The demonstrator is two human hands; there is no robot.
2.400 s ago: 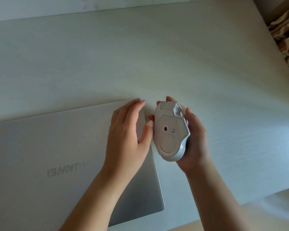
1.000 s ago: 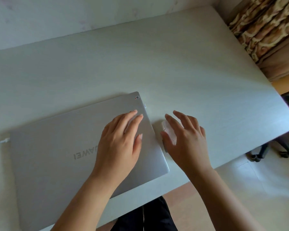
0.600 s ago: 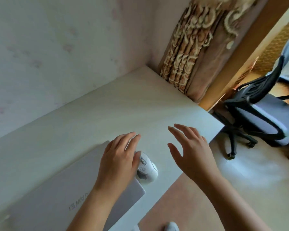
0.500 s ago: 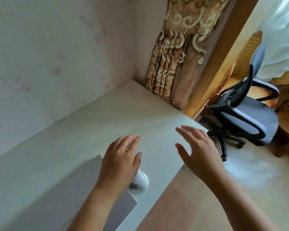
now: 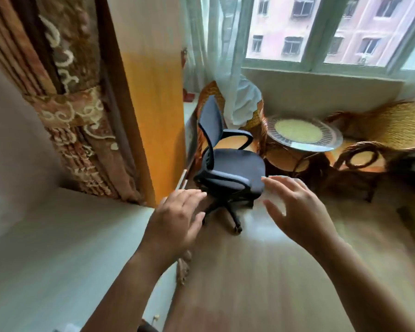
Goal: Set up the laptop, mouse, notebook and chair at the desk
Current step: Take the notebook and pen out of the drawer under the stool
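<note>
Chair step: left hand (image 5: 175, 226) and right hand (image 5: 300, 209) spread open, empty (desk (image 5: 46, 248) corner behind), reaching toward chair (image 5: 230, 168); next, grip backrest

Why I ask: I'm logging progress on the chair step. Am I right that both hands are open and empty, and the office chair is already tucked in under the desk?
Not quite. In the head view the left hand and right hand are open and empty, but the office chair stands out on the floor near the window, away from the desk.
</note>
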